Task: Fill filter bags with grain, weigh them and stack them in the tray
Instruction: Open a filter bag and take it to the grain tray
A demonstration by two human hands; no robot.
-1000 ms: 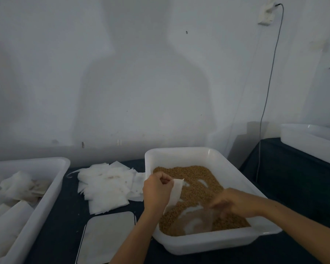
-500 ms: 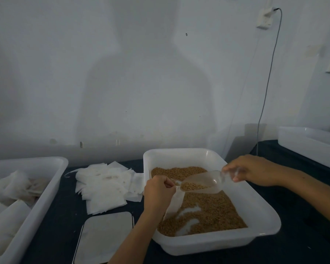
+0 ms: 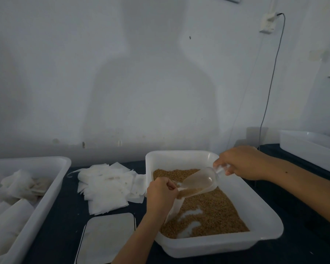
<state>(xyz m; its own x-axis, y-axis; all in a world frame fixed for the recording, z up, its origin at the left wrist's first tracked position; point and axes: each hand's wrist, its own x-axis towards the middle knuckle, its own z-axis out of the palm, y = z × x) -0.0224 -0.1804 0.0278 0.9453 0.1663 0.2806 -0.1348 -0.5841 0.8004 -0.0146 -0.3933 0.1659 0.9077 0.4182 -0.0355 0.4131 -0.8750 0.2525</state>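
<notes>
My left hand (image 3: 161, 193) pinches the top of a white filter bag (image 3: 174, 207), which hangs over the grain. My right hand (image 3: 240, 161) grips the handle of a clear plastic scoop (image 3: 198, 182). The scoop is tilted down to the left, its mouth at the bag's opening, with brown grain gathered at its lip. Both are above the white tub (image 3: 263, 218) that holds the brown grain (image 3: 213, 210). A flat scale (image 3: 107, 237) lies on the dark table in front of the tub's left side. Filled bags lie in the white tray (image 3: 51, 187) at the left.
A loose pile of flat empty filter bags (image 3: 105, 187) lies between the tray and the tub. Another white tub (image 3: 311, 147) stands at the far right. A cable (image 3: 271, 88) runs down the wall from a socket to behind the table.
My right hand dug the scoop into the grain, lifted it and now tips it down at the bag's opening. My left hand has kept the bag in place.
</notes>
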